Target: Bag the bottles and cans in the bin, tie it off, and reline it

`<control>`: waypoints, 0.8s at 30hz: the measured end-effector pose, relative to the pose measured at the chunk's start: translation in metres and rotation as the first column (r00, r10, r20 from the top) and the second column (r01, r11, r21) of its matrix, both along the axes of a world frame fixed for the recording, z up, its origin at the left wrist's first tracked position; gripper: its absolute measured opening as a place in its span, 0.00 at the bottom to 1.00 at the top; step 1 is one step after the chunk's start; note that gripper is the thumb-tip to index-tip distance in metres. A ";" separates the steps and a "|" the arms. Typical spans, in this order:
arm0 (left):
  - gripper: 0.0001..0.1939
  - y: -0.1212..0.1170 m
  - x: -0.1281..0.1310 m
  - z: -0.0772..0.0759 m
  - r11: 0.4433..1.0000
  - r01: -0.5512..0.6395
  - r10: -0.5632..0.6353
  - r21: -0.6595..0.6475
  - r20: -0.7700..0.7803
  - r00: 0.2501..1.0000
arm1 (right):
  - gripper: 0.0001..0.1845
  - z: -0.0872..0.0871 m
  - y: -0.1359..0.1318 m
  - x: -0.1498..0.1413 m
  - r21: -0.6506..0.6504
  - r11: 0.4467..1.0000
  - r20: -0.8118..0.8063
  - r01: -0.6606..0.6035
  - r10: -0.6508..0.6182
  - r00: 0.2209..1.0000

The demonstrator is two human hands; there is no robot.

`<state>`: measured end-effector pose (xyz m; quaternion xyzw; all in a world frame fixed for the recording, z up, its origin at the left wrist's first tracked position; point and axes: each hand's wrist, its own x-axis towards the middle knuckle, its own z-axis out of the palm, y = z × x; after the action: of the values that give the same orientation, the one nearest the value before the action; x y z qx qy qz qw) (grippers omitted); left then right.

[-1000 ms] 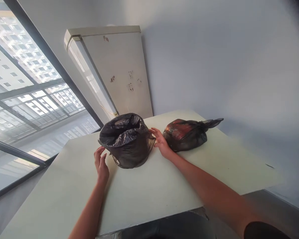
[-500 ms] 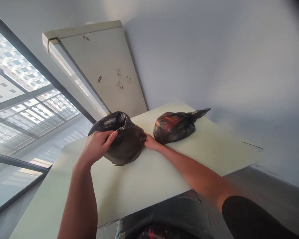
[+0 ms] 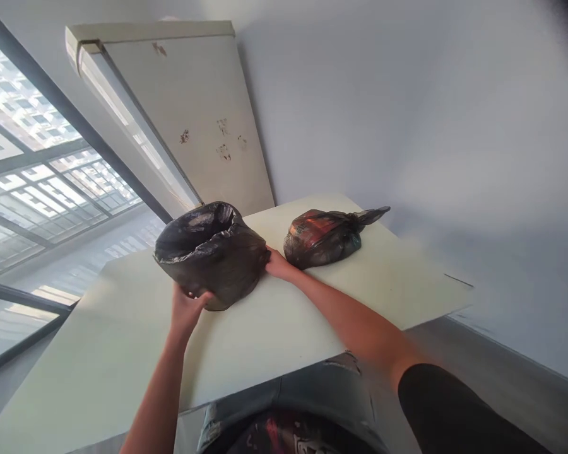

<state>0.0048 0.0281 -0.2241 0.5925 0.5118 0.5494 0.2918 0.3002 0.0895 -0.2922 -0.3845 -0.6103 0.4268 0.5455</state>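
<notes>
A black plastic bag (image 3: 218,271) stands on the white table with its wide mouth facing up and to the left. Around the bag's lower left side is my left hand (image 3: 188,309), thumb in front and the other fingers partly hidden behind the plastic. My right hand (image 3: 279,263) grips the bag's right side, its fingertips hidden by the folds. Just past that hand lies a second black bag (image 3: 324,239), knotted at its right end, with something red and orange showing through. What the first bag holds cannot be made out.
The white table (image 3: 284,334) runs from my body toward a grey wall (image 3: 383,113). Behind it stands a white fridge-like cabinet (image 3: 194,94) with rusty spots. Dark-framed windows (image 3: 52,176) are at the left.
My left hand has moved from the bag's rim down to its lower left side. The bag's mouth now shows wider. My right hand keeps its grip, and the view has shifted slightly.
</notes>
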 end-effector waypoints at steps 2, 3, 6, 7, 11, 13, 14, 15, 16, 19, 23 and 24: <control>0.47 -0.004 0.007 -0.016 1.000 -0.001 0.001 -0.017 -0.045 0.999 | 0.28 -0.002 0.000 0.000 -0.016 1.000 0.016 -0.002 0.002 1.000; 0.49 -0.006 0.011 -0.021 1.000 -0.016 0.015 -0.001 -0.048 0.999 | 0.28 -0.002 0.000 0.001 -0.023 1.000 0.023 -0.004 0.005 1.000; 0.53 -0.011 0.018 -0.029 0.999 -0.024 0.024 0.040 -0.001 1.000 | 0.27 -0.003 -0.001 0.001 -0.035 0.999 0.045 -0.022 0.023 0.999; 0.53 -0.012 0.018 -0.031 0.999 -0.023 0.022 0.043 0.014 1.000 | 0.27 -0.003 -0.002 0.001 -0.036 0.999 0.054 -0.026 0.028 0.998; 0.53 -0.012 0.014 -0.038 1.000 -0.006 0.006 0.018 -0.004 1.000 | 0.26 -0.003 -0.003 0.000 -0.039 0.999 0.089 -0.017 0.021 0.996; 0.53 -0.009 0.011 -0.041 1.000 0.004 -0.004 -0.015 -0.023 1.000 | 0.25 -0.003 -0.003 0.000 -0.039 0.999 0.113 -0.012 0.016 0.994; 0.53 -0.007 0.009 -0.043 0.999 0.004 -0.005 -0.034 -0.029 1.000 | 0.25 -0.003 -0.003 0.001 -0.039 0.999 0.126 -0.010 0.015 0.992; 0.53 -0.005 0.009 -0.045 0.999 0.006 -0.007 -0.052 -0.029 1.000 | 0.24 -0.002 -0.004 0.001 -0.037 0.999 0.141 -0.009 0.015 0.990; 0.53 -0.003 0.008 -0.047 0.998 0.010 -0.012 -0.065 -0.026 1.000 | 0.24 -0.001 -0.004 0.002 -0.034 0.999 0.156 -0.009 0.015 0.988; 0.51 0.001 0.007 -0.051 0.998 0.033 -0.034 -0.061 -0.012 0.999 | 0.23 0.001 -0.004 0.003 -0.020 1.000 0.201 -0.013 0.016 0.979; 0.51 0.003 0.007 -0.052 0.998 0.053 -0.054 -0.040 -0.020 0.998 | 0.24 0.006 -0.008 0.003 0.015 1.000 0.266 -0.025 0.020 0.964; 0.51 0.003 0.007 -0.052 0.998 0.054 -0.055 -0.036 -0.025 0.998 | 0.23 0.009 -0.010 0.003 0.026 0.999 0.286 -0.030 0.021 0.958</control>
<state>0.0121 0.0313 -0.2765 0.6079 0.5088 0.5245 0.3106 0.3031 0.0800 -0.2833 -0.4260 -0.6939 0.3646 0.4518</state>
